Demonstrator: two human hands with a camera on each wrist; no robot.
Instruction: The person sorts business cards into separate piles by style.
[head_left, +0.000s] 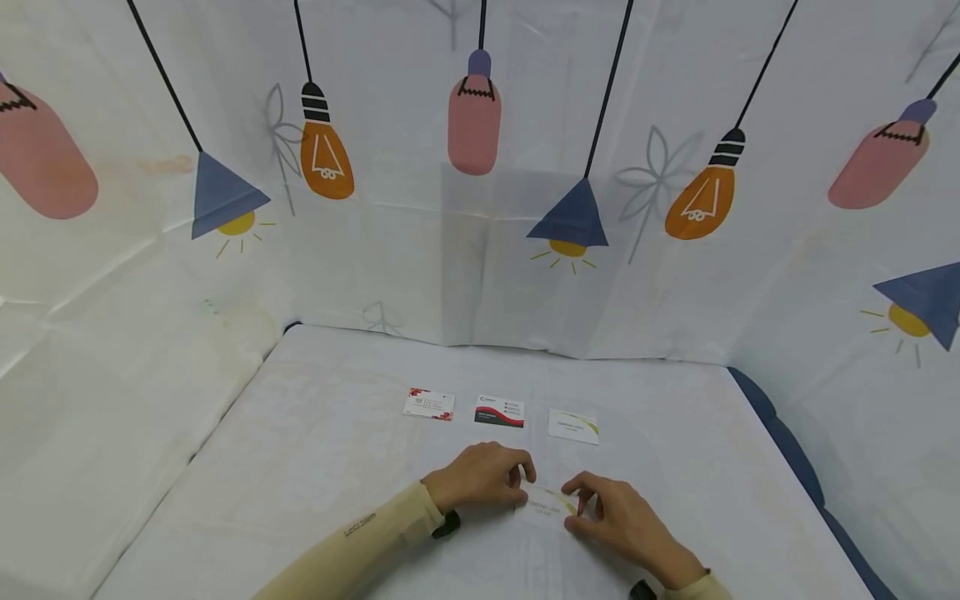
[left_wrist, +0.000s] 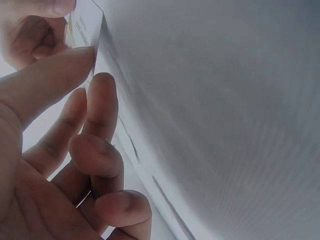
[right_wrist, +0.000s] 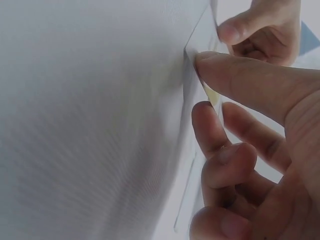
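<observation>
Both hands pinch one white business card (head_left: 546, 505) with a yellow-green curve and small printed text. My left hand (head_left: 483, 477) grips its left edge between thumb and fingertips, the other fingers curled. At the opposite edge, my right hand (head_left: 618, 518) has its thumb on the card's near corner and a forefinger at the far side. In the left wrist view, the card (left_wrist: 86, 26) stands tilted close over the white surface. From the right wrist, the yellow patch of the card shows beside the fingertips. A similar white card (head_left: 573, 427) lies just beyond the hands.
Farther left on the white-covered table (head_left: 315, 467) lie a red, black and white card (head_left: 499, 412) and a white card with red corners (head_left: 429, 404), in a row with the similar one. White sheets printed with lamps (head_left: 570, 217) hang behind and along the sides.
</observation>
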